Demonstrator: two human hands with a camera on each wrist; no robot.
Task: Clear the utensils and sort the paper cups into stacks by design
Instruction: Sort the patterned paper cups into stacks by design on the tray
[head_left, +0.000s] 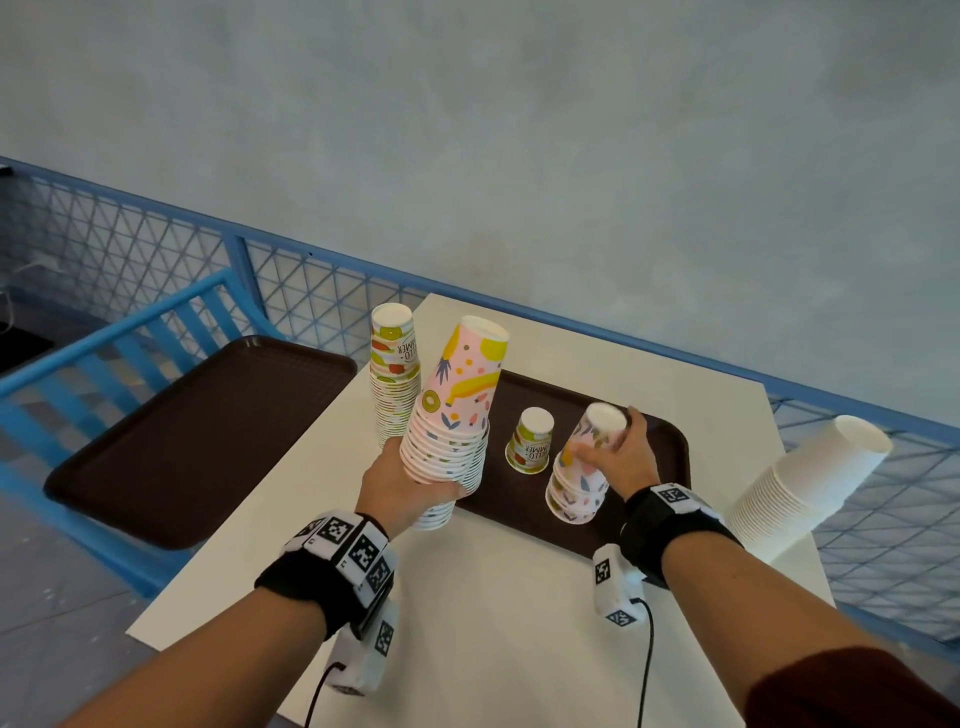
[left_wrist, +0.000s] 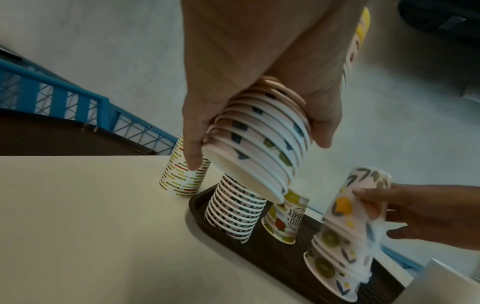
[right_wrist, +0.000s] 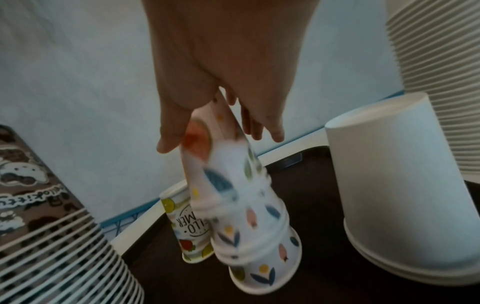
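My left hand (head_left: 415, 480) grips a tall stack of upside-down pink fruit-print cups (head_left: 454, 410), tilted in the air. Below it, a shorter stack of the same print (left_wrist: 233, 209) stands at the left end of the brown tray (head_left: 670, 441). Further right on the tray, my right hand (head_left: 613, 447) holds a short, leaning stack of pink fruit-print cups (head_left: 574, 480) by its top; it looks blurred in the wrist views. A single "Hello Summer" cup (head_left: 530, 441) stands upside down between the two stacks. A tall "Hello Summer" stack (head_left: 395, 374) stands on the white table (head_left: 493, 597) behind my left hand.
A tall leaning stack of plain white cups (head_left: 810, 478) stands at the table's right edge, with a short white stack (right_wrist: 402, 205) on the tray. A brown cartoon-print stack (right_wrist: 39, 216) shows at left in the right wrist view. A second brown tray (head_left: 197, 436) lies on a blue chair to the left.
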